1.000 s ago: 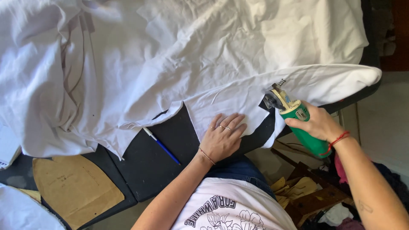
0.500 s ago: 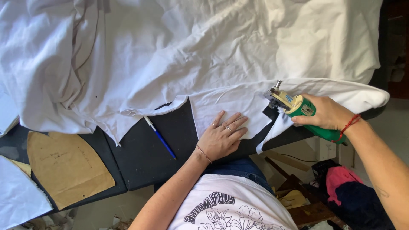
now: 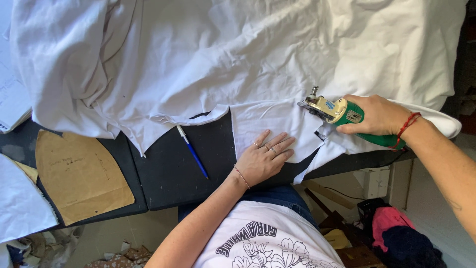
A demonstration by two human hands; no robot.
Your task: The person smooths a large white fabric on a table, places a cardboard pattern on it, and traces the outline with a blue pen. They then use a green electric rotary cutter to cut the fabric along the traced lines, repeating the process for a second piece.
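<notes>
Right hand (image 3: 379,115) grips green cutter (image 3: 342,113) | left hand (image 3: 264,159) flat (fingers spread) on white fabric (image 3: 267,119)

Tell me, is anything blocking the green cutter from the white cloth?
No. The green cutter, held in the right hand, sits directly on the white cloth. The left hand presses the cloth flat, beside the blade, not in front.
</notes>
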